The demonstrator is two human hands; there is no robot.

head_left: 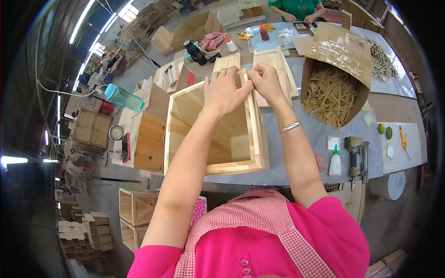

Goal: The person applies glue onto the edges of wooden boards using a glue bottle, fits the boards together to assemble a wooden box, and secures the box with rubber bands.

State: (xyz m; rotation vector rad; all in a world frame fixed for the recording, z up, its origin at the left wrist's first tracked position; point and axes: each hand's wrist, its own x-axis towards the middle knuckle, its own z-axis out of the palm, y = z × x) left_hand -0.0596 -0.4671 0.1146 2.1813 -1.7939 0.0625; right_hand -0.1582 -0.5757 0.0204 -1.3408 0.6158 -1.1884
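Observation:
An open wooden box (pixel 232 167) stands before me on the grey table, its open side facing me and its pale rim showing all round. My left hand (pixel 224 91) grips the far rim near the far right corner, fingers bent over the edge and thumb stretched toward my right hand. Right at that corner, my right hand (pixel 267 84) is closed in a pinch against the rim. Whatever lies between its fingers is hidden. Just beyond both hands lie flat wooden panels (pixel 273 69).
A cardboard box (pixel 340 46) of thin wooden strips (pixel 331 95) lies tipped at right. Nearer are a white glue bottle (pixel 334 164) and a metal clamp (pixel 355 160). A turquoise bottle (pixel 124 98) and black flask (pixel 195 53) are left. Across the table, a person in green (pixel 296 8) works.

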